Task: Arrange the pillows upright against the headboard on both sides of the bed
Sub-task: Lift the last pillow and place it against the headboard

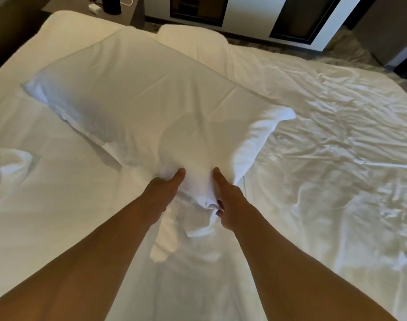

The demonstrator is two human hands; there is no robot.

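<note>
A large white pillow (147, 98) lies flat and slanted across the middle of the bed. Its near corner is bunched up between my two hands. My left hand (160, 193) grips the bunched cloth from the left, thumb on top. My right hand (228, 200) grips the same corner from the right, fingers curled into the fabric. A second white pillow (191, 40) lies flat at the far edge of the bed, partly behind the first. No headboard is in view.
The white sheet (337, 140) is heavily wrinkled on the right half of the bed. More bunched white bedding (5, 170) sits at the left edge. Beyond the bed are a dark floor and a white cabinet (251, 17) with dark panels.
</note>
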